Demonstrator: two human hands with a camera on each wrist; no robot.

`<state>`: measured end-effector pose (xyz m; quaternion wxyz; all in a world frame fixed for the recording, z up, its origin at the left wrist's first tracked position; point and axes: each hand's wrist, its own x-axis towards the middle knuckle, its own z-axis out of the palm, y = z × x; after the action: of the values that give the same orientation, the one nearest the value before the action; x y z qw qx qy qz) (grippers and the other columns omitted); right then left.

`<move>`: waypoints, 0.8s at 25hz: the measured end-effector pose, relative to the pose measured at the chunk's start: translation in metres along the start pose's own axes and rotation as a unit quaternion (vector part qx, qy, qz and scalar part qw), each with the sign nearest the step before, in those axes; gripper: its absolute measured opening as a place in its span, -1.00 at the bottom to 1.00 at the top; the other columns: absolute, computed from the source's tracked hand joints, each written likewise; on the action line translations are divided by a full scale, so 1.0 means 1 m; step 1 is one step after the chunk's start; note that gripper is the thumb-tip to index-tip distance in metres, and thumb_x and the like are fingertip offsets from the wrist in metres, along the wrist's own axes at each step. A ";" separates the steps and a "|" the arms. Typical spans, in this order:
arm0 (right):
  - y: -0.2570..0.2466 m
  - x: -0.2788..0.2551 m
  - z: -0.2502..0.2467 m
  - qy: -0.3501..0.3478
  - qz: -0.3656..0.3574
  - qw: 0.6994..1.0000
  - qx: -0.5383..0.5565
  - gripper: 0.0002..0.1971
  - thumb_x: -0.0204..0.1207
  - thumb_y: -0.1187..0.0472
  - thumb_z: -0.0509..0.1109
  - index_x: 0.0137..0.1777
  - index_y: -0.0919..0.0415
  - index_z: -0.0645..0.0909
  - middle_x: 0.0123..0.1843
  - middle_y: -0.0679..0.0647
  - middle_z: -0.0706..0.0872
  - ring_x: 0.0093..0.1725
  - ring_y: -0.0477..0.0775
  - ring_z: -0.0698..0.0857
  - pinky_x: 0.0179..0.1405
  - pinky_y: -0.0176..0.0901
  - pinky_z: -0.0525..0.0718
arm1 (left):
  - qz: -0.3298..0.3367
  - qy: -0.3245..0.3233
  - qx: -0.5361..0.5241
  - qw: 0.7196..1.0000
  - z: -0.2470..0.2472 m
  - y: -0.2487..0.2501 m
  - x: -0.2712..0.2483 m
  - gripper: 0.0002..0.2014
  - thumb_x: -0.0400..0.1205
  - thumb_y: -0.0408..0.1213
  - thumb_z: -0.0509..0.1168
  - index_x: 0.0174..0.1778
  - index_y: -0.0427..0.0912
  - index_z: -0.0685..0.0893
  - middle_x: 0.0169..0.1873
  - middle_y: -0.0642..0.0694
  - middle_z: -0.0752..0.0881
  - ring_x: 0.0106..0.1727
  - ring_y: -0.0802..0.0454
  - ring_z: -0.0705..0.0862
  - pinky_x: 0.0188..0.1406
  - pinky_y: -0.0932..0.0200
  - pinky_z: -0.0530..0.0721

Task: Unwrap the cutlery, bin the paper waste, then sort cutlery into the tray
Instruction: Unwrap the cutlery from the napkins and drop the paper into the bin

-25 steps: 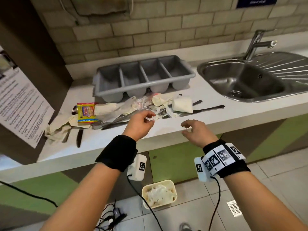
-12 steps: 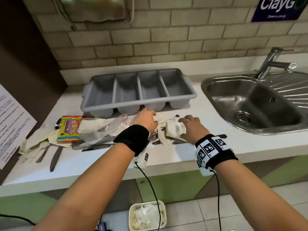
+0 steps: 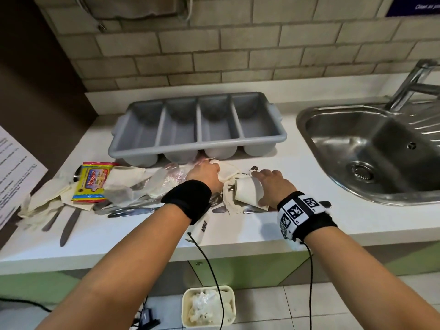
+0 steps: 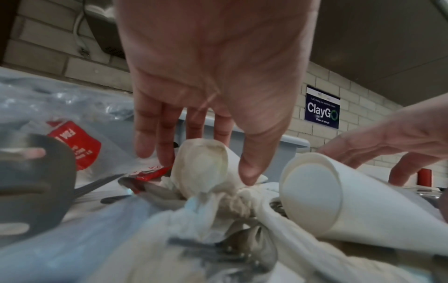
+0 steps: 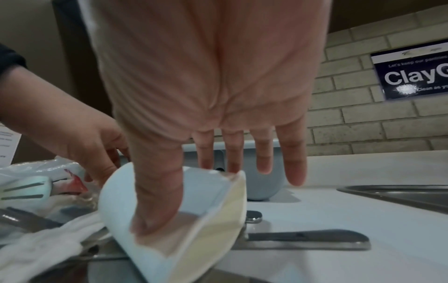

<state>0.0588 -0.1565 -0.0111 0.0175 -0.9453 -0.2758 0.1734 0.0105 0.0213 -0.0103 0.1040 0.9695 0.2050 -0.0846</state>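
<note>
Before the tray (image 3: 197, 129), on the counter (image 3: 297, 220), lay a heap of napkins, plastic and cutlery (image 3: 133, 209). Over it the left hand (image 3: 204, 173) reached down, thumb and fingers (image 4: 167, 137) pinching a crumpled napkin (image 4: 203, 164) just in front of the tray. Right of that napkin, the right hand (image 3: 273, 184) rested on a paper cup (image 3: 247, 191) lying on its side, thumb (image 5: 157, 201) inside the rim, the other fingers straight and spread. Below the counter stood a bin (image 3: 185, 306) holding paper.

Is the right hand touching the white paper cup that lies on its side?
Touching. The right wrist view shows the right hand with its thumb inside the mouth of the paper cup.
</note>
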 end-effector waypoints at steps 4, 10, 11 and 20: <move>-0.001 0.004 0.002 -0.008 -0.016 1.000 0.002 -0.06 0.31 0.27 0.52 0.60 0.01 0.05 0.64 0.00 0.16 0.60 0.22 0.16 0.44 0.22 0.48 | -0.010 -0.006 -0.031 0.999 0.001 0.001 -0.001 -0.53 0.53 -0.19 0.36 0.38 -0.07 0.53 0.43 -0.13 0.48 0.38 -0.10 0.56 0.37 0.01 0.56; -0.008 0.001 -0.001 0.058 -0.002 0.996 0.061 -0.28 0.32 0.39 0.46 0.49 0.17 0.28 0.38 0.23 0.32 0.36 0.29 0.37 0.29 0.18 0.58 | -0.002 0.031 -0.104 0.994 -0.007 -0.004 -0.011 -0.55 0.48 -0.15 0.38 0.31 -0.09 0.59 0.29 -0.17 0.62 0.23 -0.14 0.66 0.27 0.04 0.62; -0.009 -0.002 -0.001 0.069 0.003 0.994 0.089 -0.33 0.34 0.44 0.43 0.46 0.19 0.32 0.37 0.24 0.33 0.34 0.30 0.38 0.30 0.19 0.57 | 0.001 0.034 -0.130 0.991 -0.011 -0.006 -0.015 -0.56 0.46 -0.16 0.38 0.28 -0.09 0.61 0.23 -0.18 0.66 0.14 -0.15 0.70 0.22 0.04 0.67; -0.026 -0.051 -0.007 0.243 0.020 0.934 0.261 -0.48 0.39 0.51 0.39 0.35 0.25 0.43 0.37 0.26 0.44 0.38 0.28 0.39 0.43 0.09 0.41 | 0.040 0.083 -0.389 0.917 -0.037 -0.032 -0.072 -0.63 0.58 -0.32 0.27 0.33 -0.20 0.57 -0.09 -0.08 0.68 -0.48 0.26 0.62 -0.70 0.57 0.51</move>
<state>0.0076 -0.1604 0.0154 0.3264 -0.9260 -0.1896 0.0045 -0.0629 0.0314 0.0345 0.4583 0.8636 0.1912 0.0871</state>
